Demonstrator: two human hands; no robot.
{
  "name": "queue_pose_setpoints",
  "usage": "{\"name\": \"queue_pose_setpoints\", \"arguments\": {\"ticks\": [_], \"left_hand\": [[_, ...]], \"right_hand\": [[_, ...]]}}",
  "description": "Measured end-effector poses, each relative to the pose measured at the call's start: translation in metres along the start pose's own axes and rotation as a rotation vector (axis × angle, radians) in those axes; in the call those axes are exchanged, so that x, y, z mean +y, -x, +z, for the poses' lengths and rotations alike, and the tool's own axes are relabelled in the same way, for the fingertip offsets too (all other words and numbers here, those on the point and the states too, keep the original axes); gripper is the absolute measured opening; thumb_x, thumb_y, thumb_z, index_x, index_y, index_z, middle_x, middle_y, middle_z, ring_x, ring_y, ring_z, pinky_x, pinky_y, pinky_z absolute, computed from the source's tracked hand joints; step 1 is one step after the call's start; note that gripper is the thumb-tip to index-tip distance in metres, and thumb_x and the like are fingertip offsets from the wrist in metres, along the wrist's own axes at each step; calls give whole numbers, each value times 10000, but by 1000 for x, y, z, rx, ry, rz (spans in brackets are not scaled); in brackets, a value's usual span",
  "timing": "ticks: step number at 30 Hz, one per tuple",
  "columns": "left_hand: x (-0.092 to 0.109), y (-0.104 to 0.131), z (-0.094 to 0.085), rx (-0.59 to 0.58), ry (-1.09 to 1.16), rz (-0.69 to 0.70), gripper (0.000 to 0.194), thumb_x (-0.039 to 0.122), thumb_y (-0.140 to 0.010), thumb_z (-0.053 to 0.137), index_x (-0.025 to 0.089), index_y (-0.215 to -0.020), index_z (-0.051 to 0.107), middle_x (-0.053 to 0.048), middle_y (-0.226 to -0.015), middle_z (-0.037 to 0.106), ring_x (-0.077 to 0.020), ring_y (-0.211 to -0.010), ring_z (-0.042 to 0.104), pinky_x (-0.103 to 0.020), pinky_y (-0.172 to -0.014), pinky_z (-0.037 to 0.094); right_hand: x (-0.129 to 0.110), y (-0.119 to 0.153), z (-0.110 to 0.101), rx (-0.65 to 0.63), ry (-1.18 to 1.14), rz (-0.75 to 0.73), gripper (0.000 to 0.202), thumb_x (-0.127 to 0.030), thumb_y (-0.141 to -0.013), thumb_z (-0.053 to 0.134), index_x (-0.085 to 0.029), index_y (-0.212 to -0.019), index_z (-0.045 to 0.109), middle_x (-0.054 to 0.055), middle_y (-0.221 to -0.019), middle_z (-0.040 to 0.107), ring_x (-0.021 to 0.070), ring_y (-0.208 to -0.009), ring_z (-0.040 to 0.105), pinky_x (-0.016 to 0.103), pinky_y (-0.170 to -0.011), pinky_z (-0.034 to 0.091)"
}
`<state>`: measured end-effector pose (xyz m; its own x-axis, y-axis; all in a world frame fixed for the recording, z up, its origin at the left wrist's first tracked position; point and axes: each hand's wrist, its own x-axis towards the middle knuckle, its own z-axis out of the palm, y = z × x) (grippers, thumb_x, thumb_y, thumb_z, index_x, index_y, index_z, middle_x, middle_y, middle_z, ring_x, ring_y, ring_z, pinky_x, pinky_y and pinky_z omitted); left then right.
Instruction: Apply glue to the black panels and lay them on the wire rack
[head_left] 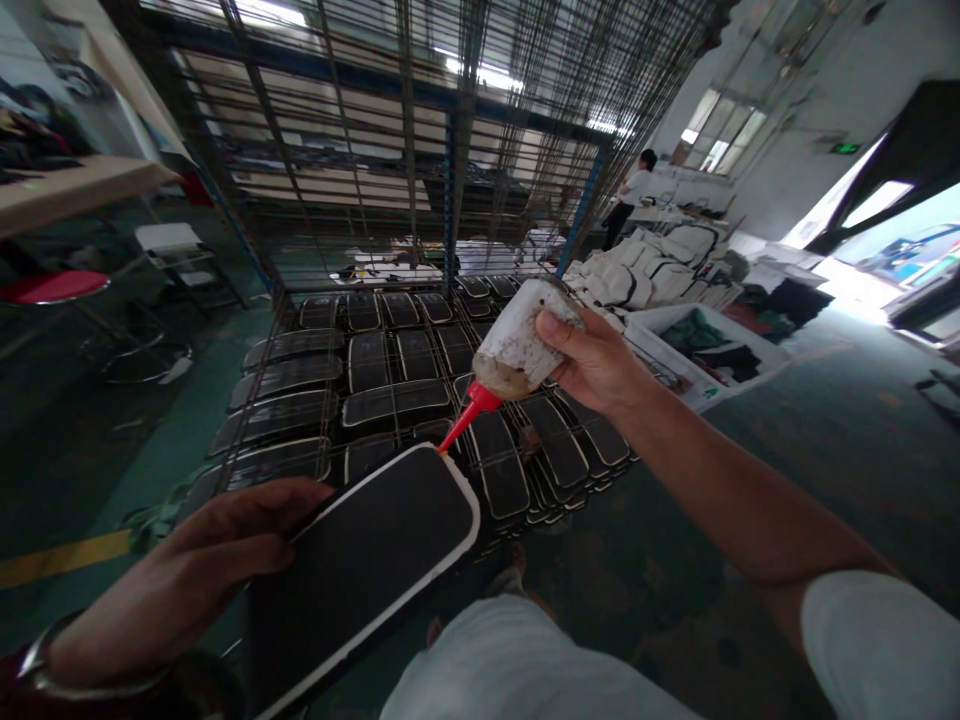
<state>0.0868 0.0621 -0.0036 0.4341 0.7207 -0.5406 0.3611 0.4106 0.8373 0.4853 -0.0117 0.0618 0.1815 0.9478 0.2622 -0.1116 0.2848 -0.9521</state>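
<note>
My right hand (592, 355) is wrapped round a stained white glue bottle (521, 340), tipped downward. Its red nozzle tip meets the far corner of a dark, rounded rectangular panel (375, 560). A white line of glue runs along the panel's rim on the sides I can see. My left hand (232, 545) grips the panel by its left long edge, thumb on top and fingers at the side. The panel is tilted, and its near end goes out of view at the bottom.
Several similar dark panels (397, 405) lie in rows on a wire rack (450, 130) ahead, its upper mesh shelves raised. A white bin (720, 350) with cloth stands at right, a red stool (56, 288) and white chair (169, 240) at left. A person (632, 195) is farther back.
</note>
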Motion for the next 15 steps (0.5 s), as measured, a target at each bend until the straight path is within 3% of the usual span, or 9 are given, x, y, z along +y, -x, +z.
{"name": "queue_pose_setpoints", "arguments": {"ticks": [5, 9, 15], "left_hand": [[-2, -4, -4, 16, 10, 3, 401, 346, -422, 921, 317, -822, 917, -59, -873, 877, -460, -896, 818, -550, -818, 704], [-3, -3, -3, 53, 63, 12, 433, 306, -388, 953, 307, -821, 928, -59, -840, 872, -436, -836, 814, -508, -731, 717], [5, 12, 10, 151, 167, 106, 362, 212, -506, 968, 269, -862, 934, -64, -855, 891, -317, -760, 819, -331, -641, 699]], "right_hand": [[0, 5, -2, 31, -2, 0, 556, -634, -756, 1024, -233, -995, 723, 20, -863, 701, 213, -736, 684, 319, -616, 642], [0, 10, -4, 34, -18, 19, 563, -624, -732, 1039, -234, -992, 728, 13, -843, 705, 205, -700, 670, 306, -580, 634], [5, 16, -8, 41, -90, -17, 469, -575, -787, 1024, -240, -989, 765, 7, -830, 712, 195, -680, 667, 285, -558, 628]]}}
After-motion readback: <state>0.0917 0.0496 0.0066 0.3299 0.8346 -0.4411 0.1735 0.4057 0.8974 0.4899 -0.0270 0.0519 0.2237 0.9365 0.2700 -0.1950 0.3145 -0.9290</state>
